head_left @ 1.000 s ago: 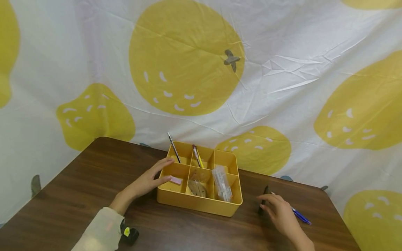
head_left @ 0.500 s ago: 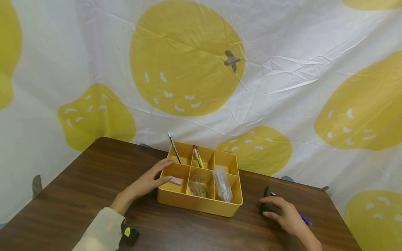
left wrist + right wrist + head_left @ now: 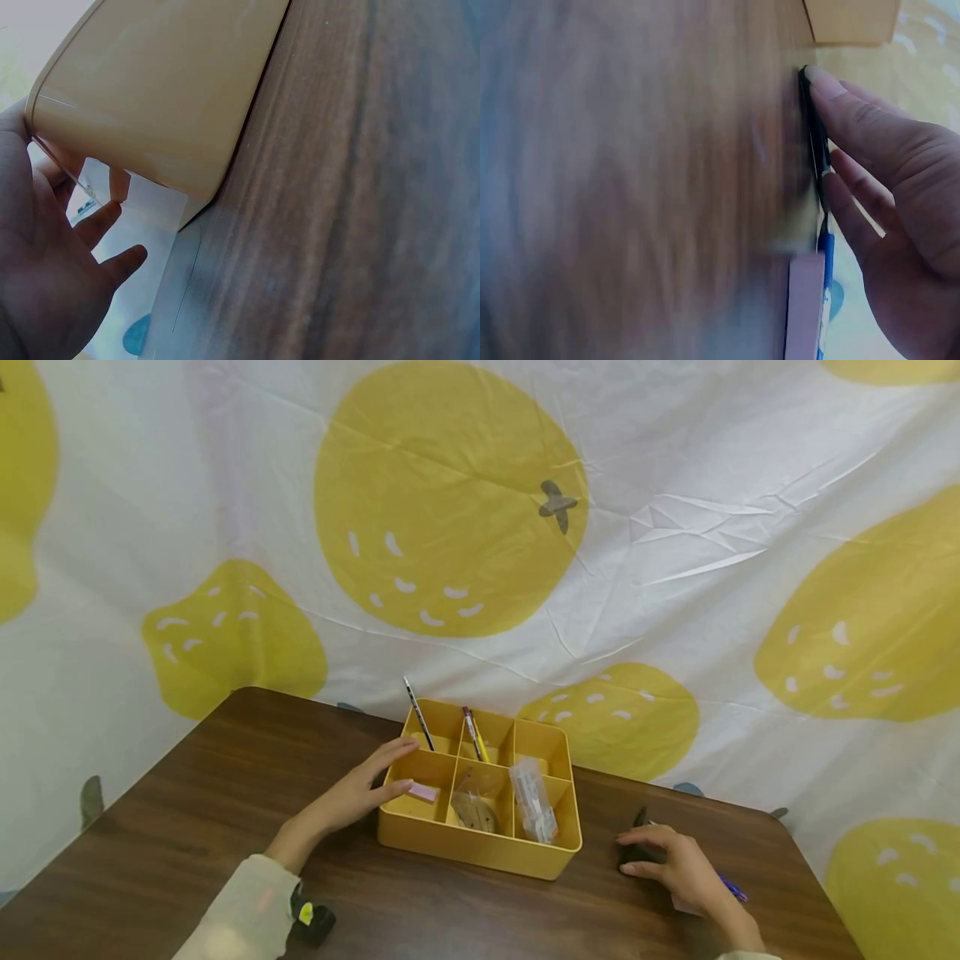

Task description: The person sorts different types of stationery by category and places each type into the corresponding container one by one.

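My left hand (image 3: 348, 797) rests with its fingers extended over the left rim of a yellow six-compartment box (image 3: 480, 853). Its thumb reaches over the front left compartment, close to a pink block (image 3: 423, 792). To the right of the box, my right hand (image 3: 686, 864) is bent over a flat, elongated black thing (image 3: 815, 127) on the table, its thumb tip against one end and its fingers along the far side. Much of the black thing is hidden by that hand in the head view. A blue pen (image 3: 731, 887) lies partly behind the right wrist.
The box holds a pencil (image 3: 418, 714), pens (image 3: 476, 735), a brownish item in clear plastic (image 3: 472, 812) and a clear packet (image 3: 534, 802). Near the right hand lies a pale pink block (image 3: 805, 304). A lemon-print cloth (image 3: 450, 510) hangs behind the wooden table (image 3: 450, 918).
My right hand has shifted slightly right and settled over the black thing, covering more of it. The pale pink block has come into view under the wrist. My left hand stays at the box.
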`<state>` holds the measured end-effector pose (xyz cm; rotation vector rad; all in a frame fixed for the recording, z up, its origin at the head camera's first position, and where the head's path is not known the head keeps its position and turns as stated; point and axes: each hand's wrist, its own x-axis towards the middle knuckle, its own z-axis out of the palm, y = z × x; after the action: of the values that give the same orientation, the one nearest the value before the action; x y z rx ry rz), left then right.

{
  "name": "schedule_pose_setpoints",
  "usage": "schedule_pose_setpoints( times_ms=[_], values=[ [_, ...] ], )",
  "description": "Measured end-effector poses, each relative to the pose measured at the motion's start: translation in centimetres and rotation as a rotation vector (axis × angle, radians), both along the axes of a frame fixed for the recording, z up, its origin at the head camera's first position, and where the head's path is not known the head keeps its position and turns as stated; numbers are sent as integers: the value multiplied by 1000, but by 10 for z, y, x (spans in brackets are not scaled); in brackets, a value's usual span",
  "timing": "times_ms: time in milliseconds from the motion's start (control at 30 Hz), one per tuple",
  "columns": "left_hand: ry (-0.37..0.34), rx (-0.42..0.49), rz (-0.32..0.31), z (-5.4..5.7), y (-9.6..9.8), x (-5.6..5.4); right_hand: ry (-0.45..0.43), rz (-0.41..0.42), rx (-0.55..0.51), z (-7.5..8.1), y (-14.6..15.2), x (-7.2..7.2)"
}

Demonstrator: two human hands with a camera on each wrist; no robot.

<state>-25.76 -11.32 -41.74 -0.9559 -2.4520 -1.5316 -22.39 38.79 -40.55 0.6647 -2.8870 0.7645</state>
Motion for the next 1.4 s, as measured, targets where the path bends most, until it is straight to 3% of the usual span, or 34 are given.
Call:
schedule_pose_setpoints(
  times_ms=[200, 467, 667, 833, 1133, 1400],
  values=[
    [-2, 5, -4, 1, 0, 0, -9, -14, 4, -1, -7, -3],
    [1, 4, -4, 2, -1, 0, 56, 26, 58, -2, -8, -9],
    [-5, 3, -18, 1, 0, -1, 26, 4, 99, -3, -10, -14],
    [-7, 5, -11, 0, 0, -1, 17, 75, 118, 1, -11, -20],
    [-3, 1, -12, -2, 0, -3, -117, 125, 90, 7, -13, -29],
    [-2, 8, -6, -3, -1, -2, -64, 273, 99, 8, -23, -36]
  ],
)
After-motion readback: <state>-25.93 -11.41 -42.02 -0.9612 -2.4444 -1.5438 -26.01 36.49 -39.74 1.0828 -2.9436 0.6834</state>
